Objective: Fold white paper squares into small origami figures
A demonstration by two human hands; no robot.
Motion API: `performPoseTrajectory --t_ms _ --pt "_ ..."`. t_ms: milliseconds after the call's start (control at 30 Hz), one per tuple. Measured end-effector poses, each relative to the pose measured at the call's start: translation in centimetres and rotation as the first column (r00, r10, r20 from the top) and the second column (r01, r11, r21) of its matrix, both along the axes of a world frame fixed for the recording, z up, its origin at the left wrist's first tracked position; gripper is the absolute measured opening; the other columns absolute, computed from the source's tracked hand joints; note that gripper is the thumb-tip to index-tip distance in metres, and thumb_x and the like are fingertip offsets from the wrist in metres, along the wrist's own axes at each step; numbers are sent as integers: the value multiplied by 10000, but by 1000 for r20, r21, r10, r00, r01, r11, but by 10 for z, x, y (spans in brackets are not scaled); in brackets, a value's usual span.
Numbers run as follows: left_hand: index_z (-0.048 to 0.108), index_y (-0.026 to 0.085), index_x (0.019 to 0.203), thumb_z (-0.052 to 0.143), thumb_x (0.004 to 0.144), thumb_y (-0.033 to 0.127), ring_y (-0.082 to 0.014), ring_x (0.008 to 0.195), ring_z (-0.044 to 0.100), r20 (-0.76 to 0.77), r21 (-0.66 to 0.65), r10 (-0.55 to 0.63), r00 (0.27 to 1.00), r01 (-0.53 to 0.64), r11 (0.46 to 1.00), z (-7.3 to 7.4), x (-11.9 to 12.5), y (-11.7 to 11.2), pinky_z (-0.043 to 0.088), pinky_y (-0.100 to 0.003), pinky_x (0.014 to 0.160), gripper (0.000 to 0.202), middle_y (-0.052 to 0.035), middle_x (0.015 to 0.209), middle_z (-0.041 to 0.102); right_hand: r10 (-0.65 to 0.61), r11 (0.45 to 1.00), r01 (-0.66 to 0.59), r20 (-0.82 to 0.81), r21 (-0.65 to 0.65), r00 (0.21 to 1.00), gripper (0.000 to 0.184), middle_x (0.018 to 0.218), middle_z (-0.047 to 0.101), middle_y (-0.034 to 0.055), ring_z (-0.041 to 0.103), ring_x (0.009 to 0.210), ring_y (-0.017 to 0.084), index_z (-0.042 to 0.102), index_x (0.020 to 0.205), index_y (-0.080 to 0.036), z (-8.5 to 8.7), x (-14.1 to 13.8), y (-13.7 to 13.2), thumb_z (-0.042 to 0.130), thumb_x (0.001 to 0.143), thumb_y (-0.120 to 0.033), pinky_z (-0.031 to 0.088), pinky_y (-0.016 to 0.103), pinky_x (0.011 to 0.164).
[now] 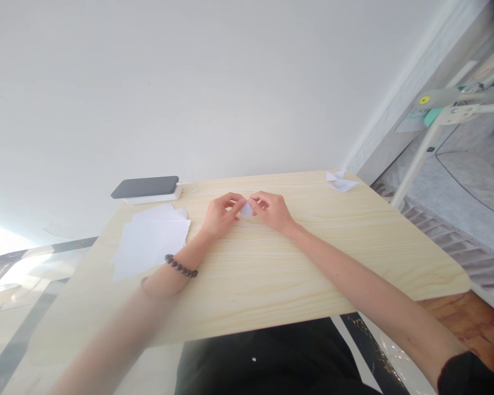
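Note:
Between my two hands is a small folded piece of white paper, pointed at its lower end. My left hand pinches its left side with thumb and fingers. On the other side, my right hand grips the paper's right edge in the same way. Both thumbs nearly meet at the top of the fold. The fingertips behind the paper are partly hidden. A dark beaded bracelet circles my left wrist.
Loose white sheets lie left of my left arm on the wooden table. Behind them sits a dark-topped white box-like device with a cable. Folded white paper rests at the far right corner. A white metal frame stands beyond the table's right side.

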State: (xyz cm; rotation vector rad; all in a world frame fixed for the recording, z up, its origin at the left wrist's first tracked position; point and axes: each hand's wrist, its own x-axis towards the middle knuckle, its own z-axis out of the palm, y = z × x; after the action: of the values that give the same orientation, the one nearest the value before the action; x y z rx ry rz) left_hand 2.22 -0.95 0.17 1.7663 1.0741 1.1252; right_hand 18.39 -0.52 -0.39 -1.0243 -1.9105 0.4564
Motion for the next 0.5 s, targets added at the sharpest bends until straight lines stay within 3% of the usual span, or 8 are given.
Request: performPoseTrajectory --t_ms 200,333,500 --pt "577 144 853 523 742 450 -167 791 565 79 -38 53 995 -50 998 -1 -4 3 528 -247 538 330 -59 863 583 -58 996 51 -87 -79 994 279 727 630 20 598 530 98 587 773 -170 -2 4 3 440 801 -405 447 185 486" --pt "532 148 864 510 758 439 -177 886 557 182 -72 56 982 -43 996 0 -8 7 538 -293 634 310 -63 922 589 -93 985 66 -165 -159 982 336 670 624 25 603 512 113 590 816 -170 -5 9 6 446 784 -471 450 186 425" --pt "437 162 843 445 811 411 -155 964 550 328 -106 51 943 -17 994 -1 -7 9 496 -350 781 251 -94 1078 573 -86 979 31 -276 -200 957 352 705 639 38 634 582 135 591 835 -168 -5 9 8 459 772 -487 522 231 529"
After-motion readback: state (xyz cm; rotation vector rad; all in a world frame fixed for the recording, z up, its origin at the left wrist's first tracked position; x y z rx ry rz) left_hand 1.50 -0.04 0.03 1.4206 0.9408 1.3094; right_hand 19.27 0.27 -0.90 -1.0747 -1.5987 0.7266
